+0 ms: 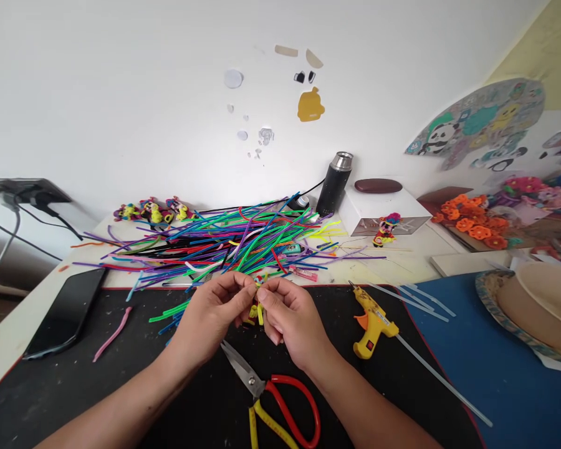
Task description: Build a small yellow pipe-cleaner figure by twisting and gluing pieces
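Note:
Between both hands is a small pipe-cleaner figure (260, 315) with yellow parts, mostly covered by fingers. My left hand (222, 302) pinches it from the left with thumb and forefinger. From the right, my right hand (292, 315) grips it the same way, fingers curled. Just below the hands, scissors (254, 381) with red and yellow handles lie on the black mat (168, 399). Behind the hands spreads a large heap of coloured pipe cleaners (224, 240). A yellow glue gun (373, 321) with a long glue stick rests to the right.
A phone (65, 312) and a pink pipe cleaner (113, 333) lie at left. Finished-looking figures (154, 211) stand at the back left, another figure (386, 229) by a white box (378, 206). A black thermos (334, 184) leans near the wall. Loose glue sticks (416, 300) lie right.

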{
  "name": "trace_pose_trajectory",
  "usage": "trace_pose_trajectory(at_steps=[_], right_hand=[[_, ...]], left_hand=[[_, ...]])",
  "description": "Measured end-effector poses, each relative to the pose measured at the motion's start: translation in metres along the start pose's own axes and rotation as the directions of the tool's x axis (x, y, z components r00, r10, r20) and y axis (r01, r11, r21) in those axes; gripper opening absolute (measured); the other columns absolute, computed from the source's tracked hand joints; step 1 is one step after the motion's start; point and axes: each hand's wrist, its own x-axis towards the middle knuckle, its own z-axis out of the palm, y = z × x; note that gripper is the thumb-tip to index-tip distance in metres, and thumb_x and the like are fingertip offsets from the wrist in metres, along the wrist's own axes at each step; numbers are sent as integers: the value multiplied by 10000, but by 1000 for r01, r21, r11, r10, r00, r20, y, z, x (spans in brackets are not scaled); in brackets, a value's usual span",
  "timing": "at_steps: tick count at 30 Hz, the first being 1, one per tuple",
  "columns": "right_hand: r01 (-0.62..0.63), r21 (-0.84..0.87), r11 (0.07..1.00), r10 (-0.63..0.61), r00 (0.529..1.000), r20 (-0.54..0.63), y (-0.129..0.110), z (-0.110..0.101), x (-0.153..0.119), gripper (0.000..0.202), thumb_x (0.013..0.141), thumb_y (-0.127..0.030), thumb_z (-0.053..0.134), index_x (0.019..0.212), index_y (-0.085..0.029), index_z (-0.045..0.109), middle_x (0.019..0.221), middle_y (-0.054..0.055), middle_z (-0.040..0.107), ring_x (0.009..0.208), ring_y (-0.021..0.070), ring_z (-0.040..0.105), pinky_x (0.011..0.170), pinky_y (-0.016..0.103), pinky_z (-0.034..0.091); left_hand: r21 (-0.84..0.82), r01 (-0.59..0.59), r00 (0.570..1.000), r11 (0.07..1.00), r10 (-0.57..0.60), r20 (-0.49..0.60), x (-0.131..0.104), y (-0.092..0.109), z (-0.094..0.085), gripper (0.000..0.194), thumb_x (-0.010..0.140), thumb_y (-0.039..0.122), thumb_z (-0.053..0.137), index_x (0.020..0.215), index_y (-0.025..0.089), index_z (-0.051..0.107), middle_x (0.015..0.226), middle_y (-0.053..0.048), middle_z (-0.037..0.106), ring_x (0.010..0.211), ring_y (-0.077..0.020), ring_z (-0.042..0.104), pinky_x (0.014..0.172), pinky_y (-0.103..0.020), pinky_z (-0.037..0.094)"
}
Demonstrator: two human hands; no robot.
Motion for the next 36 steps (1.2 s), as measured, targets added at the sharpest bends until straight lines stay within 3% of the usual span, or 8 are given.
trace_pose_trajectory(at_steps=[6,13,21,28,33,36], right_hand=[[-12,44,999,14,999,-29,1,1,1,427,826,-570,800,813,-191,604,431,-132,394,336,45,293,356,190,251],[-39,95,995,43,999,-31,1,0,1,409,820,-532,816,798,-190,593,430,-132,374,350,46,295,368,195,235],[-69,126,990,75,996,-41,3,-3,4,426,784,-531,851,805,-180,610,445,-139,347,365,41,265,376,198,213],[-53,72,996,54,998,-14,-5,-10,7,391,799,-510,844,804,-178,639,437,-136,350,361,44,254,367,192,233],[71,25,997,-67,989,-135,-24,-22,10,338,804,-470,841,812,-180,667,452,-125,356,375,51,277,367,191,243],[132,37,991,-120,963,-241,-33,-31,13,314,790,-432,849,810,-175,669,471,-121,356,388,47,288,372,182,238]], left_hand=[[29,-35,997,999,37,-71,-3,-1,7,372,866,545,762,834,187,667,610,35,600,542,-122,532,527,-229,447],[43,-43,997,998,46,-65,-3,5,8,397,840,578,770,815,195,670,601,13,646,552,-151,597,550,-260,508],[-7,-46,996,999,45,-82,-1,-1,11,441,811,615,794,812,189,680,629,2,670,567,-161,632,562,-272,535],[70,-24,999,997,23,23,2,7,2,420,830,595,778,824,180,713,650,-8,675,603,-160,619,591,-271,519],[130,-57,997,990,51,48,5,10,-6,317,896,492,716,952,181,719,688,11,654,611,-140,590,575,-244,487],[130,-94,994,987,86,64,7,9,-9,263,954,449,651,911,190,674,646,36,605,575,-121,559,533,-219,451]])
